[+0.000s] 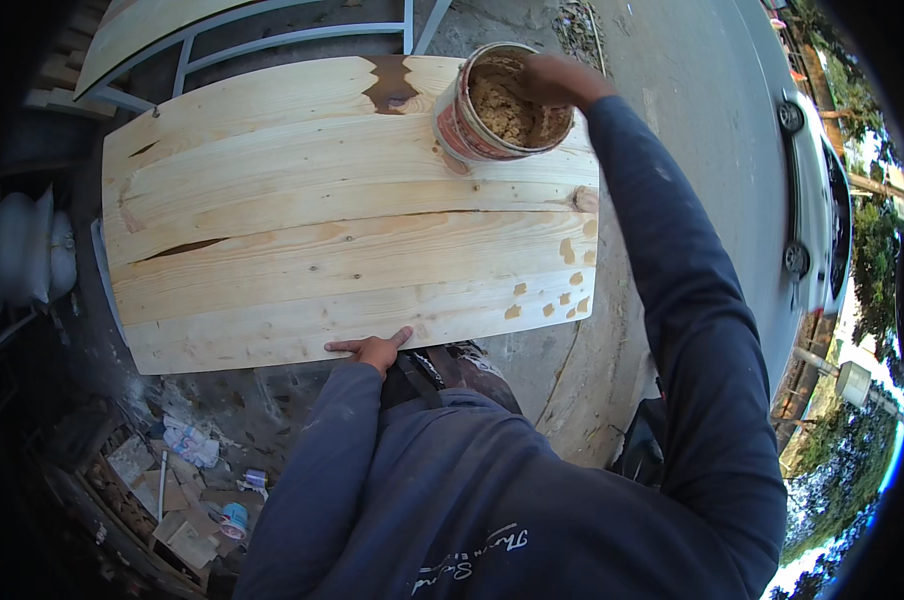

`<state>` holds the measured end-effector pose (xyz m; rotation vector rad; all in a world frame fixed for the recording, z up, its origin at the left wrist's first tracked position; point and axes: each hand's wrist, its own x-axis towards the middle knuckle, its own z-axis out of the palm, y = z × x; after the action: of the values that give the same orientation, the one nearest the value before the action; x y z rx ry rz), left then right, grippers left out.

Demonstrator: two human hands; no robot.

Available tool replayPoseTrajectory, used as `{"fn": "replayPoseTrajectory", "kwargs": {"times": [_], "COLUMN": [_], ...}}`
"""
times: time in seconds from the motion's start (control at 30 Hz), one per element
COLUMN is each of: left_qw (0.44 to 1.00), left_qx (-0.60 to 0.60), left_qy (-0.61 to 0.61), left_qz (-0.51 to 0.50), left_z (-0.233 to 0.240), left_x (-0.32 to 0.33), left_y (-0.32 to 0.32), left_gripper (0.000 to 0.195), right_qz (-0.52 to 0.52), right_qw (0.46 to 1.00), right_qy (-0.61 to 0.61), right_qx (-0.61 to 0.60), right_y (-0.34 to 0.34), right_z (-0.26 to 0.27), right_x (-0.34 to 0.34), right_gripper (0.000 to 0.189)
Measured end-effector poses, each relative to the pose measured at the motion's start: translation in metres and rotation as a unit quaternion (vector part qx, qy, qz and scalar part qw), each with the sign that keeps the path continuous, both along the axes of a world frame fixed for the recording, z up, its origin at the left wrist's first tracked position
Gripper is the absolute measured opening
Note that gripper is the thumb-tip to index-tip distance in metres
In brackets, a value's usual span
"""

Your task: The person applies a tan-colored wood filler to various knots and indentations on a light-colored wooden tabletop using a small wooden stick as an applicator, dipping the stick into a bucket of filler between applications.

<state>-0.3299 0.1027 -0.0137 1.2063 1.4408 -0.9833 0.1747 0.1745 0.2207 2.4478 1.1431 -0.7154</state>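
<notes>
A bucket [458, 124] with a lumpy tan paste [500, 105] in it stands tilted in view on the far right part of a wooden plank tabletop [287, 165]. My right hand [560, 81] reaches over the bucket's rim with its fingers down inside; whether they hold anything is hidden. My left hand [373, 349] rests on the near edge of the tabletop, thumb and a finger spread, holding nothing. Several tan filler patches [566, 251] dot the right end of the boards. Dark cracks [185, 249] show at the left, and a dark brown patch [390, 86] lies near the far edge.
Another wooden top on a grey metal frame [294, 56] stands beyond the tabletop. White sacks [24, 247] are at the left. Cardboard scraps [189, 525] and a small tub [233, 519] lie on the floor at lower left. A car [816, 202] is on the road at right.
</notes>
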Motion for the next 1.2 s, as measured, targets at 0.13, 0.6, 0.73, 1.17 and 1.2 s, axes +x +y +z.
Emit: {"fn": "replayPoseTrajectory", "kwargs": {"times": [0.13,0.6,0.73,1.17,1.2], "left_qw": [1.0,0.997,0.998,0.997,0.997], "left_qx": [0.001,-0.058,-0.06,-0.028,-0.022], "left_qy": [0.008,-0.045,-0.016,0.024,0.027], "left_qz": [-0.027,0.021,-0.017,-0.064,-0.069], "left_z": [0.004,-0.013,0.001,-0.018,-0.02], "left_x": [0.004,-0.007,0.011,-0.003,0.003], "left_y": [0.001,0.008,0.008,0.013,0.012], "left_gripper": [0.119,0.124,0.129,0.131,0.131], "right_qz": [-0.062,-0.284,-0.249,-0.17,-0.193], "right_qw": [0.991,0.91,0.949,0.973,0.963], "right_qy": [0.104,0.286,0.15,0.078,0.038], "right_qx": [0.049,0.095,0.122,0.133,0.187], "right_y": [-0.038,-0.221,-0.296,-0.254,-0.253], "right_z": [0.068,0.036,-0.083,-0.113,-0.116], "right_x": [0.011,-0.21,-0.303,-0.309,-0.302], "right_gripper": [0.034,0.027,0.038,0.023,0.021]}}
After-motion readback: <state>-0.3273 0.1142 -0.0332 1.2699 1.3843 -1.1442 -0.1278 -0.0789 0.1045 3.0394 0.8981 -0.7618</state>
